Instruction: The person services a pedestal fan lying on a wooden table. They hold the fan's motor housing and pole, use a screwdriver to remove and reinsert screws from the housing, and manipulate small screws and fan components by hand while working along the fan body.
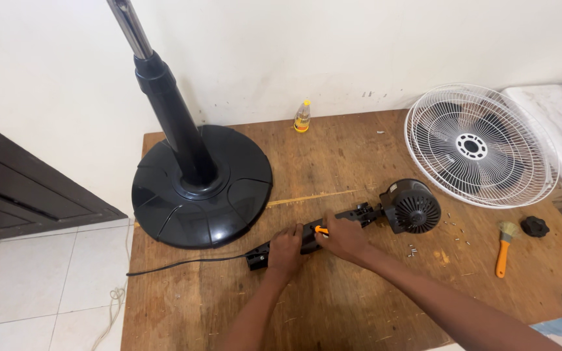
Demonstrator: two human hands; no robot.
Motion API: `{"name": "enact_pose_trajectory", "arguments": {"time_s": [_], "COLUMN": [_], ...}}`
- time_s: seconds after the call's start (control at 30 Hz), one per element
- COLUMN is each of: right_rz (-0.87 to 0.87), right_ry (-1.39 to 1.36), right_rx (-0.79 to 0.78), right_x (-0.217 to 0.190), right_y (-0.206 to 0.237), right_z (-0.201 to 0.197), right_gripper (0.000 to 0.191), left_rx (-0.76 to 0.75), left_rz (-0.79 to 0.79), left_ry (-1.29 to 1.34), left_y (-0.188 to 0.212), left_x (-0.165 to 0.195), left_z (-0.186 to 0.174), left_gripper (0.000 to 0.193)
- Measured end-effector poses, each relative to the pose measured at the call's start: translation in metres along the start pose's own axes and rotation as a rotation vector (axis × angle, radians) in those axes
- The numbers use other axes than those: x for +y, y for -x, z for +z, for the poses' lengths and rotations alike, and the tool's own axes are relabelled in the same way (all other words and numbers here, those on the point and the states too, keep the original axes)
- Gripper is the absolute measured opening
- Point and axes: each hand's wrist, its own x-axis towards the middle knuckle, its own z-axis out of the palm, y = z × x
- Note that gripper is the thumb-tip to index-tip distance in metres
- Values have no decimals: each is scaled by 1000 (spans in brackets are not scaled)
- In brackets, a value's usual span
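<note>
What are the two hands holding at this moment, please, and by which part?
The left hand grips the black fan neck housing near its cord end; the right hand holds an orange-handled tool by its handle.

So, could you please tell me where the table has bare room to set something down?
Bare wood lies along the near edge of the table, in front of the left hand and right hand, and between the oil bottle and fan grille. It is crowded around the motor housing, with its loose screws, and by the brush.
</note>
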Motion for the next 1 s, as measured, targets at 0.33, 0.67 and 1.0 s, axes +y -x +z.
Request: {"name": "enact_pose_trajectory", "arguments": {"time_s": [0.33,0.67,1.0], "right_rz": [44,-511,-53], "right_ry": [22,380,-13], "right_rx": [16,247,65], "right_x": [0,1,-8], "right_y": [4,15,8], "right_z": [10,-6,1], "right_gripper": [28,26,26], "left_rx": [-50,-73,-42], "left_rz": [-40,-48,-42], "left_ry": [-28,-61,-48], "left_y": [-3,-2,-1], "left_x": [0,0,0], "left_z": [6,1,2], "left_gripper": [88,87,85]}}
